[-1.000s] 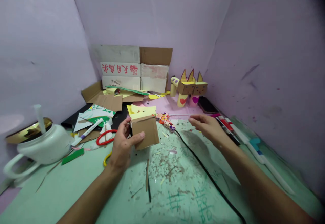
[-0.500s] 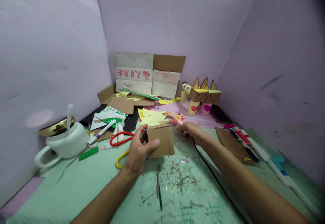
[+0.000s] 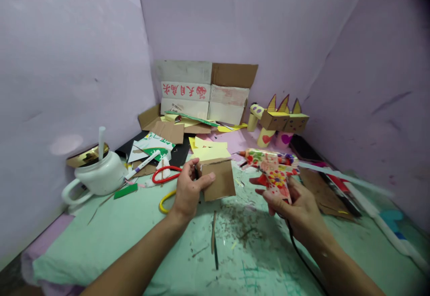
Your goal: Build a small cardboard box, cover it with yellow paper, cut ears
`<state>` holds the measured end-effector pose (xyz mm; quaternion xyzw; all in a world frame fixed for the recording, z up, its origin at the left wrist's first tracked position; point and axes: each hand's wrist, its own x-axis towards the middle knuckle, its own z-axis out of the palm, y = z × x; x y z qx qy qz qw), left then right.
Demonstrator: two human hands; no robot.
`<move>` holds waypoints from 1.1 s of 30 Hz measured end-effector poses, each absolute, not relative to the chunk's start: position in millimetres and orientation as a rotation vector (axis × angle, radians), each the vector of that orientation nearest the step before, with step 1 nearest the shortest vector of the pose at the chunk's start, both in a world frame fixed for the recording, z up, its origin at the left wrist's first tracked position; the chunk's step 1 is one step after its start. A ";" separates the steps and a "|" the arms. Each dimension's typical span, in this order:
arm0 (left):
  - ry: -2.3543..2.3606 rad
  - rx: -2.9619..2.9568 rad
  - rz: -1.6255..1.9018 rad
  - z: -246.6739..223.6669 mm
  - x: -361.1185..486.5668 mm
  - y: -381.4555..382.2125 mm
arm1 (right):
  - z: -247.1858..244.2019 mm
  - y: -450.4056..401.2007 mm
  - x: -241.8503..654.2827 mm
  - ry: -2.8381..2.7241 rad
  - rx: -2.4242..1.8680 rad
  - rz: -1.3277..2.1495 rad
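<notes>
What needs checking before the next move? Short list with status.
1. Gun held by its handle in the right hand: ok.
2. Card gripped in the left hand, thumb on its face: ok.
3. Stick in the gun: ok, a long end sticks out behind.
4. Nozzle off the card: ok, a gap shows between them.
5. Gun hot: cannot tell, no heat sign shows.
6. Cloth free of scraps: not ok, strips and crumbs lie between the forearms.

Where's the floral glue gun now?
In the head view, the floral glue gun is right of centre in the right hand's grip, right of the cardboard square.
</notes>
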<state>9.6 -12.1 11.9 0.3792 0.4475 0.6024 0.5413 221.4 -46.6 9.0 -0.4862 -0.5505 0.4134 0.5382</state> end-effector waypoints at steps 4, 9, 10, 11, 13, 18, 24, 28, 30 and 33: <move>1.070 0.883 1.443 13.7 9.4 -11.3 | 10.4 -51.6 219.2 -1.385 -1.219 0.920; 1.065 0.928 1.476 10.4 7.8 -10.0 | 12.9 -52.1 220.2 -1.516 -1.187 0.870; 1.072 0.940 1.481 9.1 7.3 -9.4 | 13.1 -52.0 219.9 -1.529 -1.185 0.879; 1.082 0.951 1.485 7.7 6.7 -8.6 | 13.3 -51.9 219.5 -1.533 -1.194 0.870; 1.101 0.977 1.497 4.9 5.6 -7.3 | 14.0 -52.0 218.6 -1.535 -1.223 0.824; 1.123 1.037 1.497 1.8 4.7 -6.6 | 16.3 -52.4 217.5 -1.544 -1.234 0.765; 1.162 1.074 1.500 5.5 6.7 -9.3 | 17.3 -51.6 216.6 -1.527 -1.259 0.771; 1.175 1.079 1.506 7.4 7.9 -10.5 | 17.1 -51.7 217.5 -1.573 -1.265 0.695; 1.171 1.070 1.503 7.8 8.1 -11.0 | 16.9 -52.1 217.9 -1.588 -1.262 0.666; 1.162 1.060 1.497 8.4 8.5 -11.6 | 16.4 -52.7 218.0 -1.605 -1.263 0.626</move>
